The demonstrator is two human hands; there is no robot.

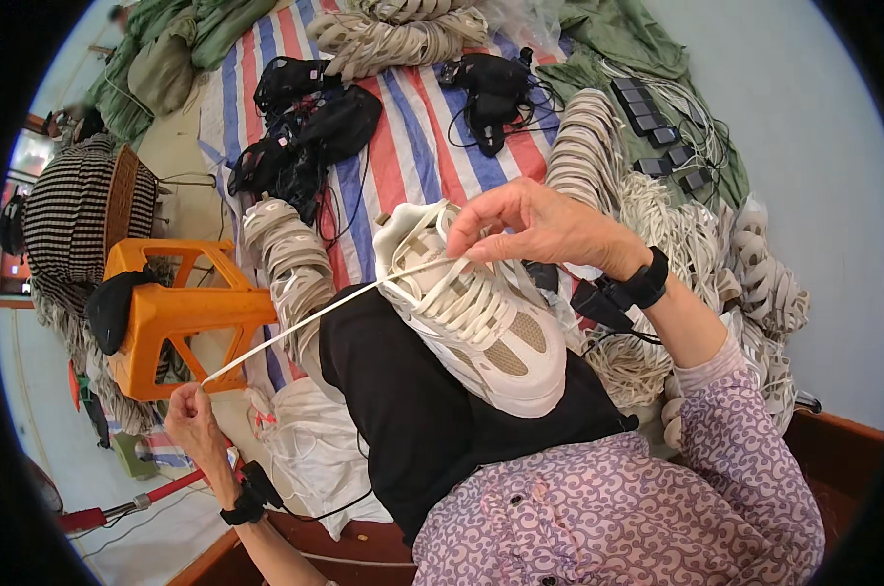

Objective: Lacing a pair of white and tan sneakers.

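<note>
A white and beige sneaker (491,337) lies across my lap on black trousers, its toe pointing toward me and to the right. Cream laces criss-cross its front. One long shoelace (310,319) runs taut from the shoe's upper eyelets out to the lower left. Its far end is pinched in my left hand (196,420), which is held low beside the orange stool. Over the shoe's collar, my right hand (530,223) pinches the lace between thumb and fingers near the top eyelets. Black bands sit on both wrists.
An orange plastic stool (183,313) lies to the left. Stacked shoe uppers (290,259) stand beside my knee, with more (586,142) at the right. Black cabled pouches (310,127) rest on the striped sheet (403,127). Bundled laces (666,234) and black adapters (642,107) lie right.
</note>
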